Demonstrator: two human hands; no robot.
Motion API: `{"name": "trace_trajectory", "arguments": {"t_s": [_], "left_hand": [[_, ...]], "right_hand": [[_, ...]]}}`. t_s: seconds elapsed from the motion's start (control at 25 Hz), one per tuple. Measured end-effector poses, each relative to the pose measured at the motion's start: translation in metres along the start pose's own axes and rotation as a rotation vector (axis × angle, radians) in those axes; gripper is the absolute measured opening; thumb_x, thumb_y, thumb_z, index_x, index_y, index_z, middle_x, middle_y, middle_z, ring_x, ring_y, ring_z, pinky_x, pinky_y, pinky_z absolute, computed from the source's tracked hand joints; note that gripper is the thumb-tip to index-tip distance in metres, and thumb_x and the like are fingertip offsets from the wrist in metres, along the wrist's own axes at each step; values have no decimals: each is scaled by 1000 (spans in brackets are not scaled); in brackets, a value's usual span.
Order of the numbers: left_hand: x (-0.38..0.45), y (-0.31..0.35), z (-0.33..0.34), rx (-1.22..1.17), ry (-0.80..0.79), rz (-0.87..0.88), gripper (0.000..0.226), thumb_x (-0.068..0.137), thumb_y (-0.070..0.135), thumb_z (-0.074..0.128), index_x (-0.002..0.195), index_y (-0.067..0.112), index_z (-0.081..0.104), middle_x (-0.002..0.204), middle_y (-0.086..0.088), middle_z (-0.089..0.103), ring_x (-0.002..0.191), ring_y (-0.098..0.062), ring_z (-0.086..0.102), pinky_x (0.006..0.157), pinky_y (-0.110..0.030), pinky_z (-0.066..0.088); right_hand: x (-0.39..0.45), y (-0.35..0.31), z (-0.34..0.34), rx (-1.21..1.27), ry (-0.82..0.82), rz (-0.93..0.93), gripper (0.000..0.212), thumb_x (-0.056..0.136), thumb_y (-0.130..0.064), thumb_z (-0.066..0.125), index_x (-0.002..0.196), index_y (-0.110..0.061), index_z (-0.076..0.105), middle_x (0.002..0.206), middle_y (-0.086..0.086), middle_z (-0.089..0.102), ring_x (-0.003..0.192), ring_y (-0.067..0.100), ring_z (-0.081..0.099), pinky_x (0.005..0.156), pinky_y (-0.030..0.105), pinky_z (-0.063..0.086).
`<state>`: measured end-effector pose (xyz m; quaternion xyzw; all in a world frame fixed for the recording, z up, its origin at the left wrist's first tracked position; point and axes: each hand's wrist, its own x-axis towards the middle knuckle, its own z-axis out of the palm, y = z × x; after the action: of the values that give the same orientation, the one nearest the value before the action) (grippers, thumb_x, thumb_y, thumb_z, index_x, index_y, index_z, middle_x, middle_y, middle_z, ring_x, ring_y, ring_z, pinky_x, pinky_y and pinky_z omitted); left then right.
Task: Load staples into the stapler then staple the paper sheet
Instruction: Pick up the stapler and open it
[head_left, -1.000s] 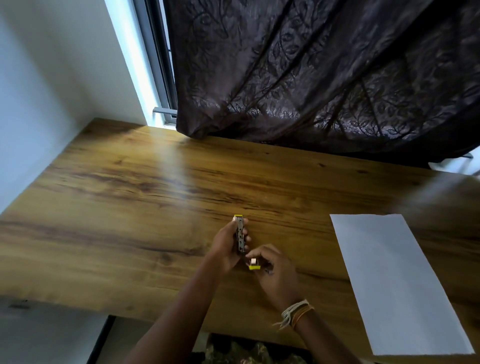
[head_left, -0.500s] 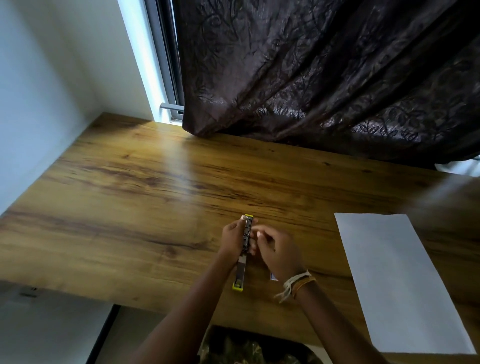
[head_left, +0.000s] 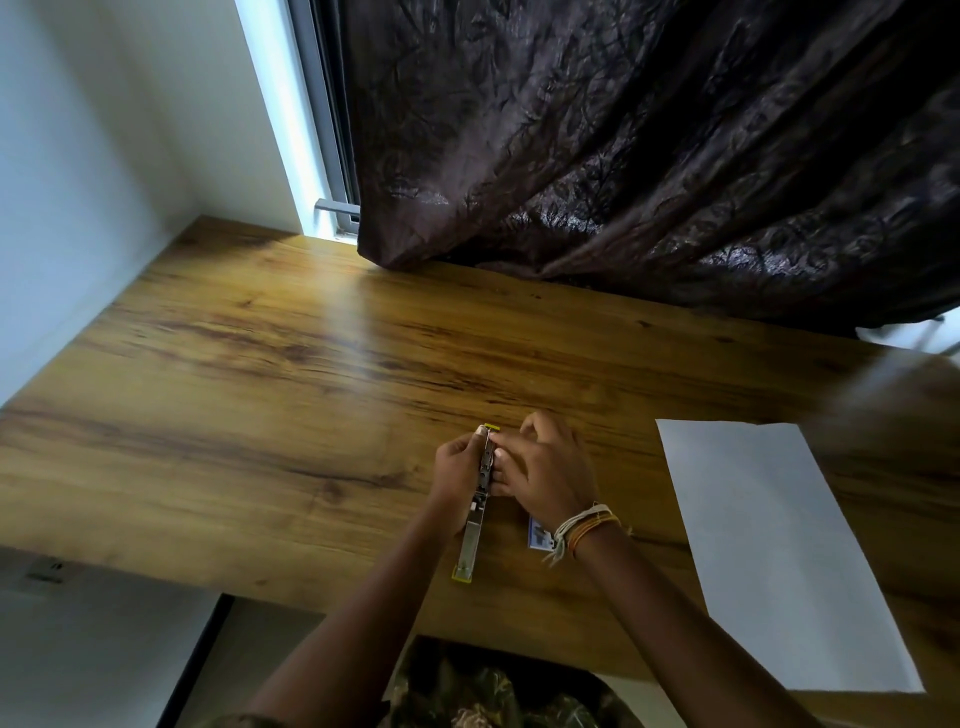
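Note:
A small metal stapler (head_left: 475, 525) with yellow ends lies opened out lengthwise on the wooden table (head_left: 260, 395), its long arm pointing toward me. My left hand (head_left: 457, 470) grips its far half from the left side. My right hand (head_left: 540, 465) is close against it from the right, fingertips pinching at the top of the stapler near the yellow tip; whether staples are between the fingers is hidden. A white paper sheet (head_left: 774, 545) lies flat to the right, apart from both hands. A small staple box (head_left: 540, 535) peeks out by my right wrist.
A dark patterned curtain (head_left: 623, 156) hangs over the table's far edge. A white wall and window frame (head_left: 322, 156) stand at the far left. The table's near edge runs just below the stapler.
The stapler went from folded in my left hand to opened out flat. My right hand moved up from the near end to the stapler's far tip.

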<state>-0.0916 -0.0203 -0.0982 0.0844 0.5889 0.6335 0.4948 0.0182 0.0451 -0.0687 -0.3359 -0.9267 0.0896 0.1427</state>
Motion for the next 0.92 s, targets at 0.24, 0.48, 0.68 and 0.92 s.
{"name": "trace_trajectory", "arguments": {"t_s": [0.24, 0.48, 0.68, 0.92], "left_hand": [[0, -5, 0, 52, 31, 36, 30, 100, 20, 46, 86, 3, 65, 70, -7, 63, 58, -14, 60, 46, -22, 48], [0, -7, 1, 81, 53, 34, 29, 100, 20, 46, 89, 2, 67, 75, -11, 62, 67, -18, 58, 56, -27, 46], [0, -6, 4, 160, 68, 8, 31, 100, 24, 48, 83, 3, 64, 56, -5, 64, 38, -13, 57, 34, -20, 43], [2, -8, 4, 201, 91, 24, 35, 100, 24, 48, 75, 5, 63, 52, -4, 58, 31, -10, 49, 31, -18, 35]], "right_hand": [[-12, -9, 0, 141, -36, 12, 28, 89, -35, 53, 110, -29, 69, 92, -4, 49, 89, 15, 48, 78, 37, 48], [-18, -10, -1, 296, -140, 105, 29, 88, -33, 58, 114, -29, 68, 94, -8, 45, 93, 9, 45, 81, 27, 46], [-8, -9, -2, 537, -209, 272, 16, 83, -21, 64, 98, -22, 70, 96, -7, 50, 86, 10, 58, 75, 31, 57], [-6, -10, -2, 731, -189, 318, 7, 78, -16, 70, 78, -21, 65, 87, 0, 66, 69, 15, 69, 69, 34, 59]]}}
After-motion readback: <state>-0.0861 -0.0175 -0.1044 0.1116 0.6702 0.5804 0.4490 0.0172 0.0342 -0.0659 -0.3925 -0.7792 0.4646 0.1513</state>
